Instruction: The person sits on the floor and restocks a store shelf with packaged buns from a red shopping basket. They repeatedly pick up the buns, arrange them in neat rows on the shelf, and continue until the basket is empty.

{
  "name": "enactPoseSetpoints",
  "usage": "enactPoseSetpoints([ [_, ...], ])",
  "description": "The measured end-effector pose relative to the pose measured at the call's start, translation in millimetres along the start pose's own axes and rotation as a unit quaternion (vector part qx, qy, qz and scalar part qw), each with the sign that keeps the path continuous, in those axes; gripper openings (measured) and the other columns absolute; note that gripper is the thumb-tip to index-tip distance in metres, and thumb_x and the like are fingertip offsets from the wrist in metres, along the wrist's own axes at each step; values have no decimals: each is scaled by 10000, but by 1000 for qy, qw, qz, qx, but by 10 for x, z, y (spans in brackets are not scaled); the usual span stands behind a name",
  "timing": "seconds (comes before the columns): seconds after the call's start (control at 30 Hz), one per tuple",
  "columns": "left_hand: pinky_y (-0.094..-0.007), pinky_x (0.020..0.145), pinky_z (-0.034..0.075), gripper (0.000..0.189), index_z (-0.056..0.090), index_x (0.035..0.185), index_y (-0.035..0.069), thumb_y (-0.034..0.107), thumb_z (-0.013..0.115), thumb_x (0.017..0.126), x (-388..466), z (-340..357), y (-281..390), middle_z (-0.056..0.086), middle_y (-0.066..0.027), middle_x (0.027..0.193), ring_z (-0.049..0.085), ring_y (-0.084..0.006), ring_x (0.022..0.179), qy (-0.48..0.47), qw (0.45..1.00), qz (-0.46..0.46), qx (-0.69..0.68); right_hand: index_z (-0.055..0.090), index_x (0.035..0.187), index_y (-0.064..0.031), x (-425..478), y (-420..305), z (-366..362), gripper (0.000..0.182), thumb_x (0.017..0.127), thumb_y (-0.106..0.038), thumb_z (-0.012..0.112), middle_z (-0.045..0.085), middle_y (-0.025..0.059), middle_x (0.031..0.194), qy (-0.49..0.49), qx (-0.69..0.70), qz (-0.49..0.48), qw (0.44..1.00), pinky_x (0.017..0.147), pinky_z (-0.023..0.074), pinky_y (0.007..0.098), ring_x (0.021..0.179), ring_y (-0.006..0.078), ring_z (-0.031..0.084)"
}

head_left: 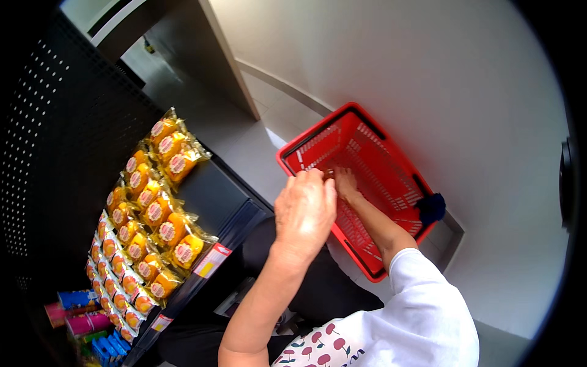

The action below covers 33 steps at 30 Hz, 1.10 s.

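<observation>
My left hand (306, 208) is raised over the near-left rim of a red plastic shopping basket (316, 130), fingers curled and its back towards me. Down inside the basket is my right hand (346, 182), with the forearm crossing the near rim. A small, shiny brown thing (329, 173) shows between the two hands, too blurred and covered to identify; which hand has it, if either, I cannot tell. Left of my hands, yellow packaged cakes (167, 231) in clear wrappers stand in rows on a dark shelf (206, 188).
White packets (118, 280) line the shelf beside the cakes, with price labels (213, 260) on its front edge. Colourful packages (87, 321) sit at lower left. A dark blue cloth-like item (431, 208) hangs on the basket's rim. A pale wall (458, 114) rises close behind the basket.
</observation>
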<state>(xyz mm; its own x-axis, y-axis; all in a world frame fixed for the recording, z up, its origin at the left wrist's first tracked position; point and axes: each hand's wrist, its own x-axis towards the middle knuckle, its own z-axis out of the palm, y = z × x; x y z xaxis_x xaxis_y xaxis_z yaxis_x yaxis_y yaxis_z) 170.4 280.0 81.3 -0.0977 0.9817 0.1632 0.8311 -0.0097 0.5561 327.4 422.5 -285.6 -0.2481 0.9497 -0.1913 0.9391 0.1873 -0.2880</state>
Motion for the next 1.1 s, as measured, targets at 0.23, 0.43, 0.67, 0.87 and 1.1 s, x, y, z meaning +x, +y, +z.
enactPoseSetpoints([
  [0.23, -466, 836, 550, 233, 654, 955, 3, 236, 650, 956, 61, 95, 101, 696, -167, 936, 673, -352, 928, -30, 999, 18, 8, 633, 1269, 16, 92, 300, 768, 516, 873, -306, 708, 673, 255, 1236, 110, -73, 32, 991, 907, 543, 488, 1168, 382, 641],
  [0.43, -477, 840, 546, 272, 643, 946, -18, 253, 639, 968, 12, 113, 91, 692, -186, 924, 673, -361, 927, -56, 998, 4, 14, 675, 1181, 30, -529, 266, 760, 523, 829, -348, 757, 703, 258, 1146, -22, -77, 42, 996, 834, 556, 480, 1072, 388, 678],
  [0.67, -504, 811, 557, 287, 638, 949, -17, 269, 626, 971, -23, 117, -50, 706, -212, 935, 696, -387, 923, -48, 999, -5, 6, 725, 1079, 46, -711, 337, 466, 544, 776, -397, 813, 738, 263, 1039, -50, 74, 90, 992, 749, 570, 470, 959, 395, 722],
  [0.87, -491, 850, 555, 334, 635, 1124, 6, 310, 620, 986, -61, 16, -138, 724, -230, 968, 704, -404, 964, -28, 997, -38, -59, 652, 1115, 12, -1074, 437, -388, 427, 825, -271, 786, 713, 87, 953, 1, 560, 193, 806, 625, 552, 323, 796, 176, 690],
  [1.1, -371, 872, 566, 623, 531, 1361, -103, 387, 668, 1003, -62, -53, -309, 724, -215, 1083, 716, -253, 989, -3, 970, -59, -236, 605, 1189, -15, -1842, -620, -2213, 398, 812, -83, 711, 631, 80, 1106, 148, 490, -114, 851, 907, 539, 316, 1006, 162, 648],
])
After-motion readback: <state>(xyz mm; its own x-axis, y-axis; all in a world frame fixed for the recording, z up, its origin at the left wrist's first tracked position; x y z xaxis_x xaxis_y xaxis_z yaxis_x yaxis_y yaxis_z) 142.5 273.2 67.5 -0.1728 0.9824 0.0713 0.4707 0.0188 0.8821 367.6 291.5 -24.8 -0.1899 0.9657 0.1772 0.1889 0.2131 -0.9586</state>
